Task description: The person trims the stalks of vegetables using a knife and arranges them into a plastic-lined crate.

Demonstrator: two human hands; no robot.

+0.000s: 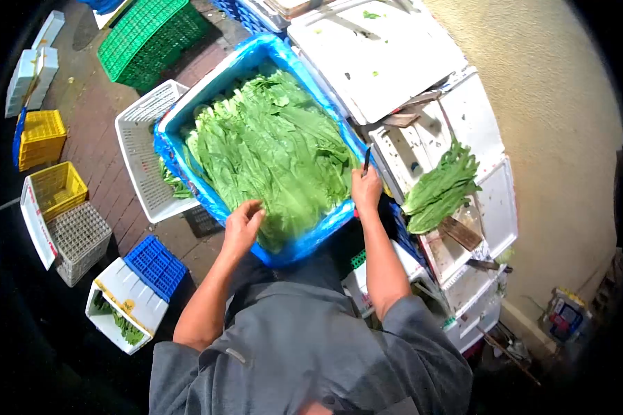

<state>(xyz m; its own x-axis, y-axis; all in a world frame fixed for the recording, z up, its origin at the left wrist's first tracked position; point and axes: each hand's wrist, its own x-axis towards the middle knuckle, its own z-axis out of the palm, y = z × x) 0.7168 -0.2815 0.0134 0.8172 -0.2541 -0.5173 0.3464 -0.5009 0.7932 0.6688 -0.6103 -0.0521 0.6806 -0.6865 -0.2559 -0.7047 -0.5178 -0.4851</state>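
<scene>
A blue-lined box (181,116) in front of me is filled with long-leaf lettuce (270,138), pale stems toward the far left side. My left hand (242,225) is over the box's near left edge beside the leaves, fingers loosely bent and thumb apart, with nothing visible in it. At the box's right edge, my right hand (366,189) is closed around a knife (367,160). Its dark blade points away from me, and a bit of red shows below the fist. To the right, a separate bunch of lettuce (441,190) lies on the white foam boxes.
White foam boxes (381,62) line the wall on the right, with wooden pieces (459,232) on them. Left of the blue-lined box stands a white basket (145,149). Green (151,45), yellow (41,135) and blue crates (156,266) stand on the paved floor.
</scene>
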